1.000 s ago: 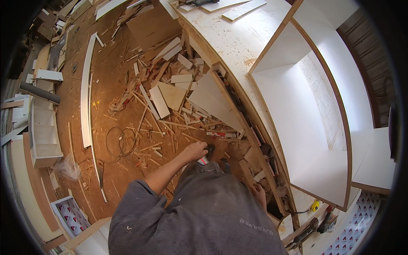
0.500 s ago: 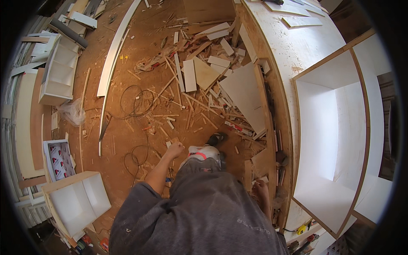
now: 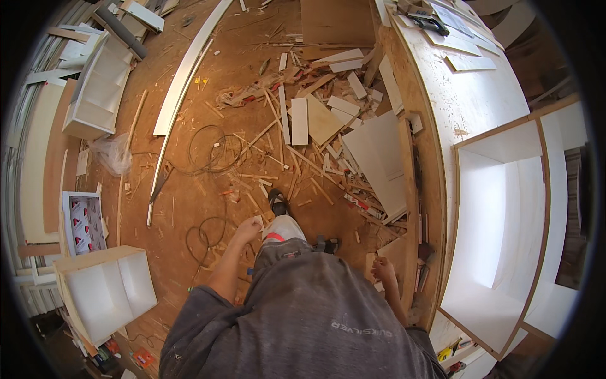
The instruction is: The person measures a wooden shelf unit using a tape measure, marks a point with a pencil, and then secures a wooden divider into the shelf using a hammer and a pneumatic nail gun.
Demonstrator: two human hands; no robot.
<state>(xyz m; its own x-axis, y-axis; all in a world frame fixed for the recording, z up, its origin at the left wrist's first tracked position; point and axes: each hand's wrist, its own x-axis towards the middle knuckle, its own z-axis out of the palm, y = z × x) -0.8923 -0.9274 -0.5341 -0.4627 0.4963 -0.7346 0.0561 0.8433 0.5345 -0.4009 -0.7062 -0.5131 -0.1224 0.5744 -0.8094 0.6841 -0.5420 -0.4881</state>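
Observation:
My left hand [image 3: 247, 231] hangs beside my left thigh above the brown floor [image 3: 180, 218], its fingers curled into a loose fist; I see nothing in it. A pale scrap lies close by its knuckles. On the other side my right hand [image 3: 382, 269] hangs near the wooden side of the workbench [image 3: 413, 208], fingers slightly bent and apart, holding nothing. My left foot in a dark sandal [image 3: 278, 201] is ahead of the right one [image 3: 329, 245]. Both hands are apart from the bench and the offcuts [image 3: 300, 120].
A white cabinet carcass [image 3: 449, 221] lies on the bench at right. Smaller white boxes [image 3: 104, 256] and a shelf unit [image 3: 95, 95] stand at left. A long white strip [image 3: 189, 69] and a looped cable [image 3: 189, 240] lie on the floor. Scraps are heaped ahead.
My left foot has come forward and the right one now trails. The left hand has moved slightly back and left. The floor and bench have shifted rightward in view.

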